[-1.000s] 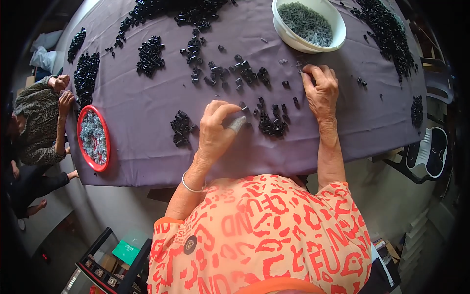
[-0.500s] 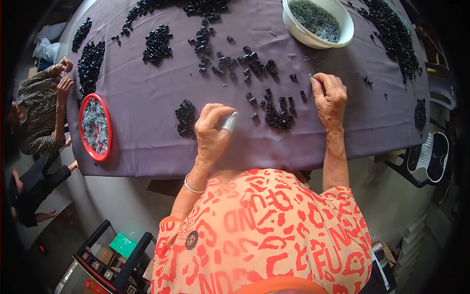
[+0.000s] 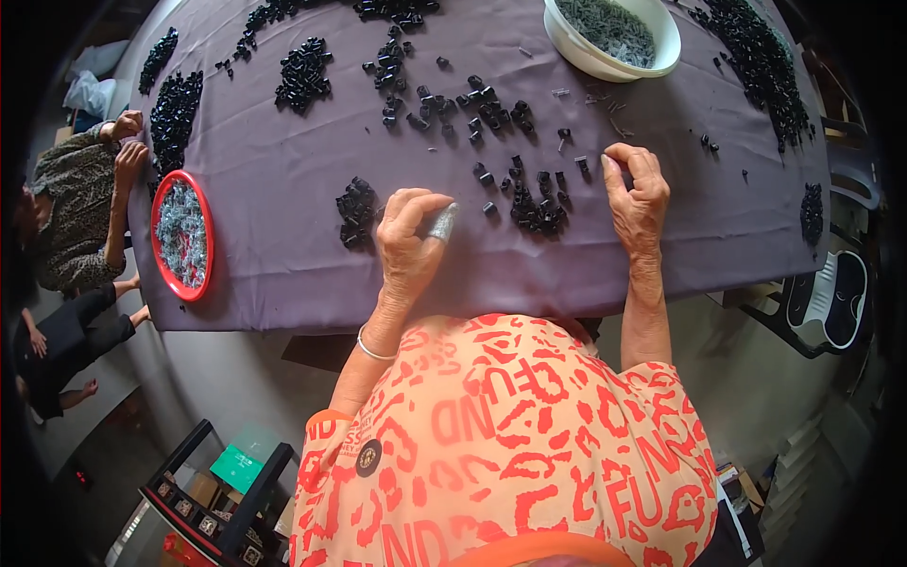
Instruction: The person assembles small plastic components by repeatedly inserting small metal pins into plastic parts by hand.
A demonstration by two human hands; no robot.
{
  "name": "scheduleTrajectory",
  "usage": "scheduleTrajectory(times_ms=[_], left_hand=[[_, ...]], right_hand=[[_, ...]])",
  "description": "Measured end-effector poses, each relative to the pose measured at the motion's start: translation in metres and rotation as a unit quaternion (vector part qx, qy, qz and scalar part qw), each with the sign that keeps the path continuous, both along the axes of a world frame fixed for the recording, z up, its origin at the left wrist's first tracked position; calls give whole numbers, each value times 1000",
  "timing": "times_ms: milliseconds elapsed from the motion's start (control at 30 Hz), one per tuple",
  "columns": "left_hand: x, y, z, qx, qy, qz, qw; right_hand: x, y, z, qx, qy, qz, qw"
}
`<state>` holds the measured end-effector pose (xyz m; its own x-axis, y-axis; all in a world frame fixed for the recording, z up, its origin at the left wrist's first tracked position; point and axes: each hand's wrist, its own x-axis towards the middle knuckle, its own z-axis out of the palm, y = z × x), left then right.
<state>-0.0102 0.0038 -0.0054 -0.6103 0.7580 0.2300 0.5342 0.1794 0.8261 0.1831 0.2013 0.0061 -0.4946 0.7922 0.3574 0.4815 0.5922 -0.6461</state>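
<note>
My left hand hovers over the near part of the cloth, its fingers curled in against a thumb wrapped in silver tape. Whatever lies between them is hidden. Just left of it is a small heap of black plastic pieces. My right hand is closed in a pinch right of the middle; I cannot make out anything in its fingertips. Between the hands lies another cluster of black pieces, with single pieces around it. Beside one lone black piece rests a thin clear pin.
A white bowl of clear pins stands at the far right, with loose pins before it. More black heaps spread over the purple cloth. At the left are a red basket and another person's hands.
The clear pin that showed at my right fingertips is gone from them. A pin now lies by the lone black piece. My left hand has barely moved; the view has shifted slightly.
</note>
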Motion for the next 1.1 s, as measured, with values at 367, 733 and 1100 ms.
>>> scheduleTrajectory(times_ms=[367,733,1100], left_hand=[[-1,0,-2,8,41,-11,999],[-3,17,5,-6,31,12,999],[-16,38,13,-60,43,-16,997]], right_hand=[[-23,3,5,60,-187,54,979],[-30,-9,-5,142,-68,32,987],[-1,-30,18,-124,76,88,985]])
